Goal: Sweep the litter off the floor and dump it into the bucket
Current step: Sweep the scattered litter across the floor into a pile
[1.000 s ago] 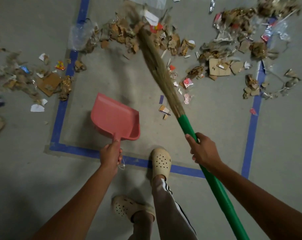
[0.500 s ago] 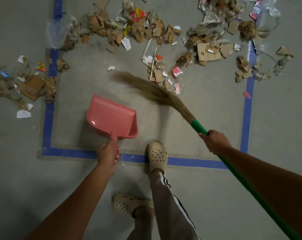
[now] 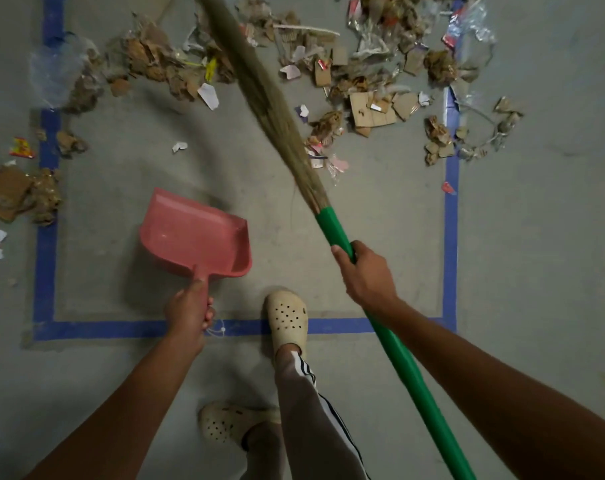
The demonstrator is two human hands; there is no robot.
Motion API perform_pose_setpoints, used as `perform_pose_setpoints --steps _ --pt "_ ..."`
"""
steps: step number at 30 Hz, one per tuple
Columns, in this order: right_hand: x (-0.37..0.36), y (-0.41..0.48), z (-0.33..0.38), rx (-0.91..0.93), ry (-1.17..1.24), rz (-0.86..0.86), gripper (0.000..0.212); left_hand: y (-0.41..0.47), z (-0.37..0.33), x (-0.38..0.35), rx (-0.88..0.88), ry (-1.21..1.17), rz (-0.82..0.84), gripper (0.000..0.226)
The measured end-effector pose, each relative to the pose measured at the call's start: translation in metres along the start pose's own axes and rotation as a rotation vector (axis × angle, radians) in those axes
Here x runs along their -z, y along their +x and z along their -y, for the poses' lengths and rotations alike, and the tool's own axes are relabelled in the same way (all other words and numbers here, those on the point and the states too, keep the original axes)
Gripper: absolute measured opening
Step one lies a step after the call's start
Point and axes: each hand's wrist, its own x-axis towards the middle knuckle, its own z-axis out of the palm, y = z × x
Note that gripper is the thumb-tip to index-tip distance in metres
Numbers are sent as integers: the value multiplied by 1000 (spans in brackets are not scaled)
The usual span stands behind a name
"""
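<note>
Litter (image 3: 374, 105) lies in a band ahead of both hands. Right hand (image 3: 367, 271) is wrapped round the broom (image 3: 330, 230), whose long axis runs forward-left into the pile. Left hand (image 3: 188, 310) grips the dustpan (image 3: 193, 233) handle; pan is empty and well short of the litter. No bucket in view.

The broom (image 3: 259, 95) no longer lies swept sideways across the floor ahead of the dustpan (image 3: 193, 233). Its bristles now reach forward, away from the right hand (image 3: 365, 275), into the far litter (image 3: 363, 105). That hand has shifted left, nearer the dustpan.
</note>
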Motion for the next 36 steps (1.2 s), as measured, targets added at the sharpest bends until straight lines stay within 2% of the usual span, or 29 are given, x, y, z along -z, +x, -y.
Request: perform_pose_setpoints --steps 5,9,12,16,18,21,26,29,31,34,36 --pt "-36 -8 -24 -7 -237 184 38 4 4 7 2 24 -14 54" --pt "-41 19 -41 -168 -287 207 49 3 6 16 2 -1 -47 48" --pt "-22 47 -38 -250 -187 97 51 2 6 25 1 -47 -51 41" --pt "11 70 -12 -324 75 -83 46 1 1 34 -5 -81 -58 42" --pt "20 68 3 -304 184 -126 42 1 0 37 -7 -88 -67 43" --pt "18 47 26 -172 246 -145 37 1 1 41 -7 -114 -57 40" --pt "-34 -6 47 50 125 -15 37 2 11 57 -4 -138 -73 48" --pt "-75 -29 54 172 -111 126 45 0 25 74 28 -147 -102 47" --pt "-99 -38 62 228 -248 238 42 -1 36 89 63 -158 -136 49" --pt "-129 -32 79 244 -414 371 39 -2 53 116 103 -198 -192 51" --pt "-137 -14 86 156 -467 405 44 -3 62 129 122 -211 -215 50"
